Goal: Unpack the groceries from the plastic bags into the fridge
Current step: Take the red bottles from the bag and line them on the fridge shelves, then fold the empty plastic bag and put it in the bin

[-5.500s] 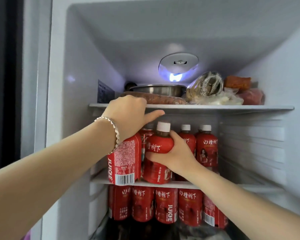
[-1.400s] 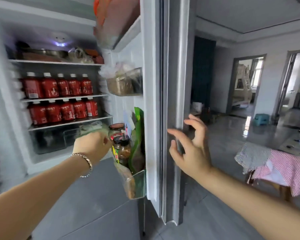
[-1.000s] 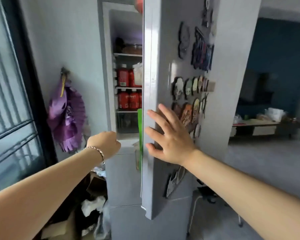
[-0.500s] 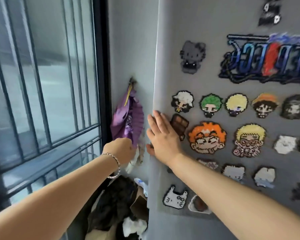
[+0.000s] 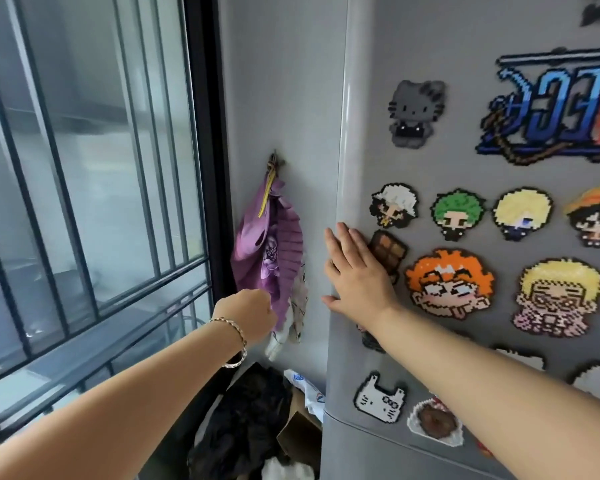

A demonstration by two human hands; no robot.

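The grey fridge door [image 5: 430,64] is closed and fills the right side of the view, covered in pixel-bead magnets [image 5: 449,284]. My right hand [image 5: 355,275] lies flat against the door near its left edge, fingers spread and holding nothing. My left hand [image 5: 248,311] hangs in a loose fist to the left of the fridge, in front of the wall, with a bracelet on the wrist; nothing shows in it. The fridge's inside and the groceries are hidden behind the door.
A purple folded fan [image 5: 271,258] hangs from a hook on the grey wall beside the fridge. A barred window [image 5: 84,168] takes up the left. Below, black fabric, cardboard and plastic wrappers [image 5: 267,427] are piled in the gap on the floor.
The fridge door swung shut under my right hand, hiding the red juice bottles. My view has closed in on the door front; both hands have barely moved in the last half second.
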